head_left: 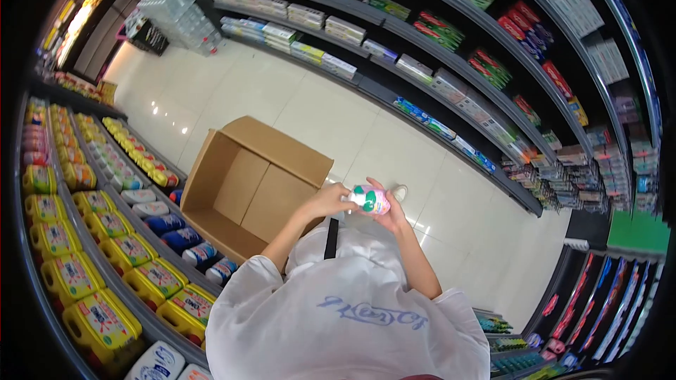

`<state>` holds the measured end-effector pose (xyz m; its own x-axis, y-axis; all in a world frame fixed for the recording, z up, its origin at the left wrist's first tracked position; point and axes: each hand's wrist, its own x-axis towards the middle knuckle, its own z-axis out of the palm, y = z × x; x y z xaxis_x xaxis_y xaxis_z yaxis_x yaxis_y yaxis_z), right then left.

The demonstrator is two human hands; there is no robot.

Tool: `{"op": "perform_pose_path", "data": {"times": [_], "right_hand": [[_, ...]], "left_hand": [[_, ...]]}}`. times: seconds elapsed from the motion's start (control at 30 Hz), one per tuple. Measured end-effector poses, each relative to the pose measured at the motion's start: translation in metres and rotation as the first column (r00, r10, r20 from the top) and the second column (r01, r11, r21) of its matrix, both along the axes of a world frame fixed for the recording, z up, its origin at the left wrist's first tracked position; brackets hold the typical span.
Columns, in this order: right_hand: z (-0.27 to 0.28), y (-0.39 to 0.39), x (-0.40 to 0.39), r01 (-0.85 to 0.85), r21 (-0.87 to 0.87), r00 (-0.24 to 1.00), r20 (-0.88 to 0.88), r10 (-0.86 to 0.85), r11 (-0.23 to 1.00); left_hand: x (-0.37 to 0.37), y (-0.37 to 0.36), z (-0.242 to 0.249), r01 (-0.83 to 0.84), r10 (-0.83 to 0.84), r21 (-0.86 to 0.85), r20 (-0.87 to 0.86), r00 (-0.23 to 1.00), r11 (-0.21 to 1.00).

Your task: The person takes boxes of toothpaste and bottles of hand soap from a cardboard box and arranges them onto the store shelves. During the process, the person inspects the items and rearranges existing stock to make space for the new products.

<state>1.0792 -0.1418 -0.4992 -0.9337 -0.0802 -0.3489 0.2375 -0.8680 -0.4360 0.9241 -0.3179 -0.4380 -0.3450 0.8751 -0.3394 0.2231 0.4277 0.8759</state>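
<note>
A small pink bottle (377, 200) with green and white patches is held in front of my white shirt. Around its pink body wraps my right hand (389, 218), its fingers behind the bottle. My left hand (329, 201) pinches the white top end at the bottle's left side. Just left of the hands stands an open cardboard box (282, 158), with its flaps up and its bare bottom showing. My left forearm passes over the box's near right edge.
At left, a curved shelf carries yellow jugs (102, 320), blue bottles (181, 238) and other bottles. Across the tiled floor (338, 116) runs a tall shelf (373, 88) of small boxes. Stacked clear packs (176, 17) stand at the far left. Racks (598, 302) hang at lower right.
</note>
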Motion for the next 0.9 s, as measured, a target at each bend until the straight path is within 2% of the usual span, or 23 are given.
{"op": "perform_pose_path", "data": {"times": [0.07, 0.13, 0.2, 0.27, 0.3, 0.4, 0.43, 0.5, 0.67, 0.73, 0.8, 0.87, 0.9], "right_hand": [[0.001, 0.008, 0.016, 0.069, 0.013, 0.998, 0.015, -0.069, 0.998], [-0.005, 0.016, 0.032, 0.133, 0.044, 0.988, 0.075, -0.136, 0.99], [-0.003, 0.025, 0.047, 0.207, 0.046, 0.975, 0.068, -0.21, 0.977], [-0.005, 0.036, 0.059, 0.292, 0.034, 0.953, 0.073, -0.294, 0.956], [-0.005, 0.041, 0.064, 0.343, 0.034, 0.933, 0.102, -0.345, 0.939], [-0.007, 0.063, 0.079, 0.458, -0.036, 0.888, 0.062, -0.456, 0.888], [-0.006, 0.07, 0.082, 0.5, -0.007, 0.862, 0.104, -0.497, 0.866], [-0.005, 0.09, 0.089, 0.529, -0.016, 0.845, 0.103, -0.525, 0.849], [0.008, 0.153, 0.097, 0.578, 0.048, 0.809, 0.091, -0.58, 0.815], [0.013, 0.185, 0.101, 0.555, 0.05, 0.828, 0.063, -0.557, 0.83], [0.025, 0.215, 0.103, 0.56, 0.048, 0.827, 0.034, -0.562, 0.827], [0.032, 0.243, 0.109, 0.584, 0.03, 0.806, 0.094, -0.584, 0.811], [0.033, 0.257, 0.115, 0.583, 0.016, 0.811, 0.061, -0.582, 0.813]], "left_hand": [[0.003, 0.019, 0.005, 0.052, -0.052, 0.01, 0.039, 0.998, 0.999], [0.004, 0.041, 0.014, 0.199, -0.181, -0.1, 0.167, 0.969, 0.975], [0.012, 0.061, 0.003, 0.251, -0.24, -0.063, 0.139, 0.961, 0.966], [0.021, 0.083, -0.006, 0.232, -0.23, 0.054, -0.035, 0.973, 0.971], [0.02, 0.099, -0.006, 0.321, -0.311, -0.08, 0.111, 0.944, 0.944], [0.034, 0.135, -0.003, 0.367, -0.361, -0.064, 0.091, 0.928, 0.928], [0.038, 0.145, 0.0, 0.383, -0.377, -0.072, 0.082, 0.923, 0.921], [0.047, 0.168, 0.021, 0.324, -0.324, -0.007, 0.031, 0.946, 0.946], [0.063, 0.227, 0.022, 0.302, -0.3, 0.04, -0.06, 0.952, 0.952], [0.068, 0.256, 0.027, 0.211, -0.216, 0.089, 0.048, 0.975, 0.973], [0.072, 0.285, 0.03, 0.218, -0.223, 0.096, 0.034, 0.974, 0.971], [0.079, 0.317, 0.034, 0.164, -0.167, 0.169, 0.006, 0.986, 0.972], [0.084, 0.335, 0.039, 0.125, -0.15, 0.2, 0.116, 0.982, 0.972]]}}
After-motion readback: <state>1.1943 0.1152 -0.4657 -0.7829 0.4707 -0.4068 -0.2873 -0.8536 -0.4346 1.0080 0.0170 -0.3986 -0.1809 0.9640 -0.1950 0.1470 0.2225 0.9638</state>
